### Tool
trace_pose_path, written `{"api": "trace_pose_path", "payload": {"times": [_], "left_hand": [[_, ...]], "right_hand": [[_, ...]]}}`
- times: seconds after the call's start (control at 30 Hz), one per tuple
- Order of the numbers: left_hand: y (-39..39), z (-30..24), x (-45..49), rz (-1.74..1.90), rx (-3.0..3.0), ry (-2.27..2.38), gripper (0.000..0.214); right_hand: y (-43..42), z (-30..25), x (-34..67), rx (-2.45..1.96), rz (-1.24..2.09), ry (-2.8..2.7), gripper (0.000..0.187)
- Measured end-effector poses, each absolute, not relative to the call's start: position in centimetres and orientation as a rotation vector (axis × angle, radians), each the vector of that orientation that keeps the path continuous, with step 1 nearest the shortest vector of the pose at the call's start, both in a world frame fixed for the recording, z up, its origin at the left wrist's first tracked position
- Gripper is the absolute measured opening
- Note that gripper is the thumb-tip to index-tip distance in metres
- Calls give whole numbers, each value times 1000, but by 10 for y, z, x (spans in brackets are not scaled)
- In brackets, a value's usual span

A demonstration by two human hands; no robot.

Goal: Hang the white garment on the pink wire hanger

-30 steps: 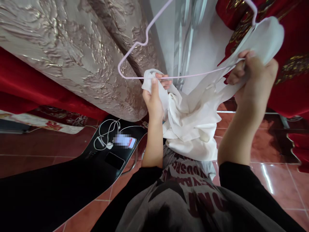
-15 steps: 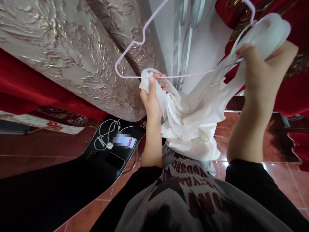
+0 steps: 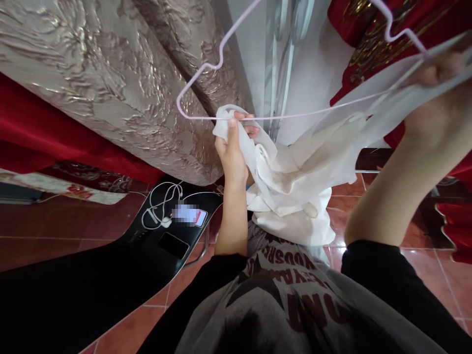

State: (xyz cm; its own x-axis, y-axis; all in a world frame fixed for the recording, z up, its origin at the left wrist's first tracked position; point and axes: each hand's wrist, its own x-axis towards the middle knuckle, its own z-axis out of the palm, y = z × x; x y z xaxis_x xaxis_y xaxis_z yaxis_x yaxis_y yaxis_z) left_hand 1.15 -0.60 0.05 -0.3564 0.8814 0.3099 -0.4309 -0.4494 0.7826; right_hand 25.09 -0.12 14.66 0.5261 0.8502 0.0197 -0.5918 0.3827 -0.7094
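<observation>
- Black seat bearing a phone: below and left of the left fingers, well apart, so out of the hands' way.
- Patterned curtain: its edge appears near the left fingers, likely limiting room there.
- Left hand: thumb and fingers pinch the white cloth at the lower bar of the hanger, probably anchoring both.
- White cloth: sags between both hands' fingers; open space above the bar.
- Right hand: blurred, amid cloth, seemingly spreading it; finger closure I cannot tell.
</observation>
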Motion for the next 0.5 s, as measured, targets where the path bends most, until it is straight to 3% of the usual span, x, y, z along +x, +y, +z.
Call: {"api": "trace_pose_path", "payload": {"times": [0.1, 0.23, 0.37, 0.5], "left_hand": [[-6, 0, 13, 1897, 938, 758, 28], [-8, 1, 18, 1855, 947, 777, 33], [-12, 3, 21, 1840, 888, 744, 26], [-13, 4, 3, 1810, 800, 732, 15]], "right_hand": [[-5, 116, 236, -773, 600, -381, 46], [-2, 63, 198, -806, 238, -724, 10], [7, 27, 174, -972, 354, -1304, 16], [12, 20, 175, -1068, 430, -1289, 18]]}}
